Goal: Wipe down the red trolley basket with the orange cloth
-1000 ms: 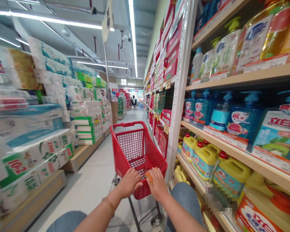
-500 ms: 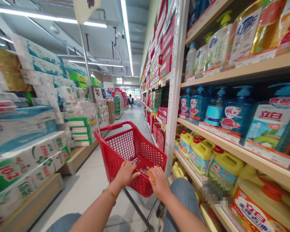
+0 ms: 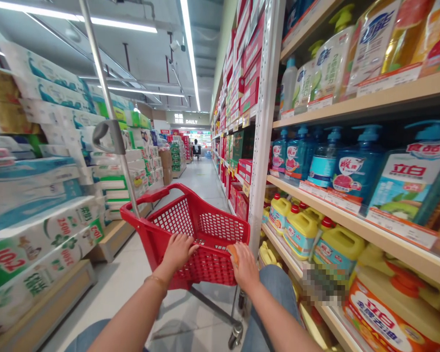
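A red plastic shopping cart (image 3: pixel 201 230) with a mesh basket stands in the aisle in front of me. My left hand (image 3: pixel 178 250) is closed over the near rim of the basket. My right hand (image 3: pixel 244 264) grips the same rim further right, with a small orange object (image 3: pixel 233 253) pressed under its fingers. A metal pole (image 3: pixel 110 127) rises from the cart's left side. The basket looks empty. My knees in blue jeans show at the bottom.
Shelves on the right carry blue pump bottles (image 3: pixel 352 166), yellow jugs (image 3: pixel 304 232) and red boxes (image 3: pixel 249 58). Stacked tissue packs (image 3: pixel 47 230) line the left on wooden platforms. The grey floor aisle (image 3: pixel 201 181) runs ahead to a distant person (image 3: pixel 196 148).
The cart has swung its front to the left and sits closer to the left side of view. Both hands stayed on the rim and moved left with it.
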Demonstrator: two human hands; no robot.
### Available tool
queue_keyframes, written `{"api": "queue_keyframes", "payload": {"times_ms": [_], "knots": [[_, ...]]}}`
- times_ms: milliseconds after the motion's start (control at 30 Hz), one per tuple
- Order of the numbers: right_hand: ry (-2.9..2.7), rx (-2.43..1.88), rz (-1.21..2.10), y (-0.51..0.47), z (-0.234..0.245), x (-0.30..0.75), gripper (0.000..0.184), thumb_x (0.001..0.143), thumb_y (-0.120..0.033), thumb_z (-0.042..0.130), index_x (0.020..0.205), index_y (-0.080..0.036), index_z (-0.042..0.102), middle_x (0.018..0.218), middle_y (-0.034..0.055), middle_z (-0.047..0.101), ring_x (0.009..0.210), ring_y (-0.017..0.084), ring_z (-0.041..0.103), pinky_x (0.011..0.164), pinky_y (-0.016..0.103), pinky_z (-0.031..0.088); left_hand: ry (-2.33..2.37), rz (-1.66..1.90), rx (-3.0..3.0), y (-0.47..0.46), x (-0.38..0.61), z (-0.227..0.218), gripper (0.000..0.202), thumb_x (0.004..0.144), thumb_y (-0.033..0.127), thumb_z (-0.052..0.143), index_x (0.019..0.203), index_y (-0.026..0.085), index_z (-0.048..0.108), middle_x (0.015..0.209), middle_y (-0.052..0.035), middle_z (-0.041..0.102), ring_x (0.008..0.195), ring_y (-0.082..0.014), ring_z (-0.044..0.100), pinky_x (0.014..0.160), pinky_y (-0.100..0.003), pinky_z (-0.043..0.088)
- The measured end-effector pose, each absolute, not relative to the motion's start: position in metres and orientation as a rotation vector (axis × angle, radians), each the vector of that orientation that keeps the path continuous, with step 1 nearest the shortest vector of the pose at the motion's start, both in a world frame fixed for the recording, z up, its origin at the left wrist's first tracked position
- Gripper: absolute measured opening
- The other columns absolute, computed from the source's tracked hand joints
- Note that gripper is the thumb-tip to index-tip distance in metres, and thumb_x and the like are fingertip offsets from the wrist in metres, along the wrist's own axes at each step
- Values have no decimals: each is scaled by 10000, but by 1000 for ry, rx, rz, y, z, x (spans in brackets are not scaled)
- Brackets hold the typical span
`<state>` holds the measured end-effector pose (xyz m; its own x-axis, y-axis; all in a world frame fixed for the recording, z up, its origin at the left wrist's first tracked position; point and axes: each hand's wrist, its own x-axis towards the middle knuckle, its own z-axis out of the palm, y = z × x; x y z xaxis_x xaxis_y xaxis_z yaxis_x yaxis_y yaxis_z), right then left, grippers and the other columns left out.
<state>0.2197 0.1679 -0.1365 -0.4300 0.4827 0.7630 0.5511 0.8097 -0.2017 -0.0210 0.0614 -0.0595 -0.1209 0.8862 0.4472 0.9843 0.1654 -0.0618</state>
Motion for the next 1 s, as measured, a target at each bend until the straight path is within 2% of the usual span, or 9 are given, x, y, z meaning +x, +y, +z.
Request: {"api": "queue_keyframes", "payload": {"times_ms": [133,300,467,567,667,867,1000], "knots": [[-1962,-921,-98,165,-134,190,424,938,-298,378,1303,-114,493,1282,145,561,1272,266,423,1077,502,295,-2119,-345,-1657,63,-15,-61,382,933,486,308,920,240,600,947,-57,617,963,-222,491,968,-419,241],[-2075,-804,-61,152,-125,151,485,932,-312,402,1361,-87,423,1390,142,463,1335,246,335,1114,452,241,-2097,-318,-1657,64,-5,-58,397,936,478,304,908,223,606,931,-66,628,935,-224,501,928,-409,267],[-2038,-865,17,181,-124,170,440,936,-315,365,1306,-106,479,1297,153,543,1274,257,411,1093,478,253,-2119,-303,-1492,44,-33,-43,493,877,597,355,826,192,632,895,-103,638,933,-257,496,935,-443,259],[-1978,-986,99,184,-117,163,418,928,-308,371,1267,-109,514,1257,173,565,1270,282,410,1091,513,225,-2170,-319,-1442,41,-32,-39,461,877,579,377,828,205,643,887,-98,649,948,-265,492,944,-470,239],[-2076,-949,172,164,-105,135,435,919,-314,406,1284,-100,505,1310,170,529,1306,278,370,1115,489,189,-2199,-324,-1434,46,-19,-39,453,888,557,361,841,206,644,898,-102,653,958,-269,497,936,-477,236],[-2188,-781,203,144,-101,118,508,937,-332,394,1391,-103,390,1456,120,380,1392,234,224,1142,439,157,-2208,-305,-1482,34,-26,-27,476,890,545,347,826,185,651,860,-121,666,908,-272,535,866,-440,272],[-2133,-911,241,153,-100,120,496,936,-315,393,1377,-90,410,1439,151,398,1384,253,249,1135,473,157,-2217,-270,-1399,23,-33,-18,500,877,556,354,779,175,664,821,-132,667,893,-284,539,858,-442,270]]}}
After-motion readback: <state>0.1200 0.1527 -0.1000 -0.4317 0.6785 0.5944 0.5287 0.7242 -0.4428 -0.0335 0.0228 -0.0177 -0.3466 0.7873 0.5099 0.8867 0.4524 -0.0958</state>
